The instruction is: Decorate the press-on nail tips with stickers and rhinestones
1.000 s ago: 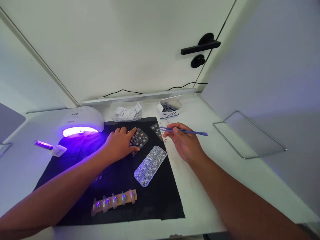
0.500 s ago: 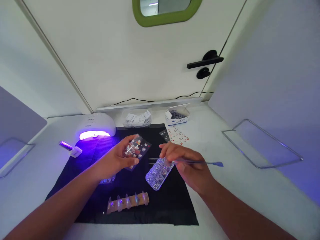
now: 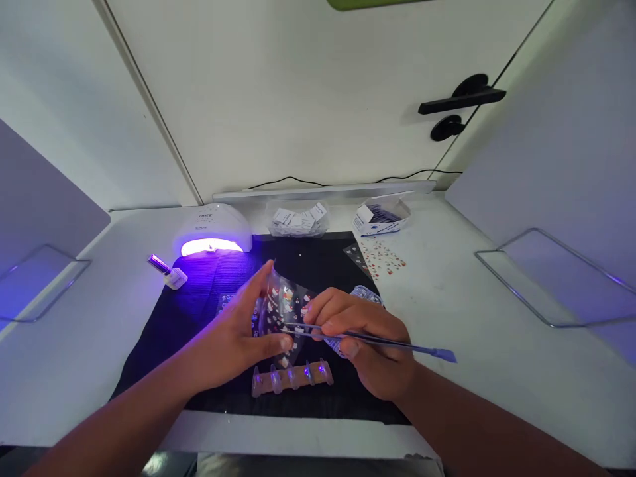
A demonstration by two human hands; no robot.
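My left hand (image 3: 236, 341) holds a clear sticker sheet (image 3: 285, 308) with small white and red figures, bent between thumb and fingers. In my right hand (image 3: 375, 334) are thin metal tweezers (image 3: 397, 343), their tips over the sheet's lower part. Partly hidden behind my right hand lies a clear compartment case of gems (image 3: 366, 294). Just below the sheet, a tan strip (image 3: 299, 377) carries several translucent nail tips. Another gem case (image 3: 226, 301) is mostly covered by my left hand.
A lit white nail lamp (image 3: 216, 222) and a polish bottle (image 3: 175, 278) are at left. Behind the black cloth (image 3: 308, 252) stand a clear tub (image 3: 298, 220) and an open box (image 3: 381, 215). A sticker sheet (image 3: 382, 258) lies at right. Metal wire frames (image 3: 527, 305) flank the table.
The view has shifted down and left. Both hands have come closer together; the sheet is now bent upright, and the tweezers' tips have moved onto it.
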